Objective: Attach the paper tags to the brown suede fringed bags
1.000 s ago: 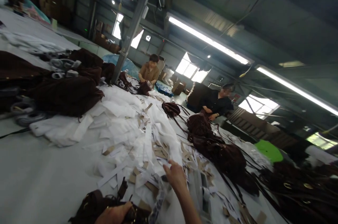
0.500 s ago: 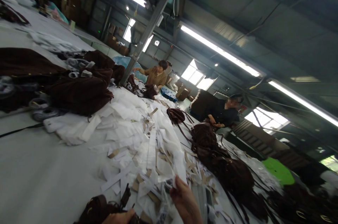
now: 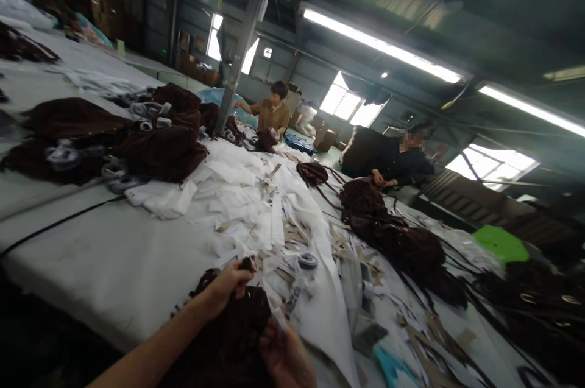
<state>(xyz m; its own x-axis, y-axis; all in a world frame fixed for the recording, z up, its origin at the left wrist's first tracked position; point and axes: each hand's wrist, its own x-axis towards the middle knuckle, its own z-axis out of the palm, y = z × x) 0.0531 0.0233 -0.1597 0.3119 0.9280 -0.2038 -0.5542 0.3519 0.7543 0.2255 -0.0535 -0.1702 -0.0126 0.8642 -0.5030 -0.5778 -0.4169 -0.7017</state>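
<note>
A dark brown bag point(image 3: 223, 345) lies at the near edge of the table, below and between my hands. My left hand point(image 3: 231, 283) is closed on a short brown strap point(image 3: 248, 264) at the top of the bag. At the bag's right side, my right hand point(image 3: 287, 348) pinches a thin white strip point(image 3: 278, 317), which looks like paper or film. Part of that hand's grip is hidden. Just beyond, a coiled grey roll point(image 3: 308, 261) rests on white sheeting.
Paper scraps point(image 3: 247, 193) cover the table's middle point(image 3: 159, 254). Brown bags point(image 3: 159, 150) with wrapped coils are piled left, more bags point(image 3: 402, 248) lie right. A metal post point(image 3: 242, 41) rises behind. Two co-workers, one in a brown shirt point(image 3: 272, 115), one in dark clothes point(image 3: 397, 159), are across the table.
My view has shifted, and more of the bag and my forearms shows. My left hand has risen with the strap. My right hand has come down beside the bag, away from the scraps.
</note>
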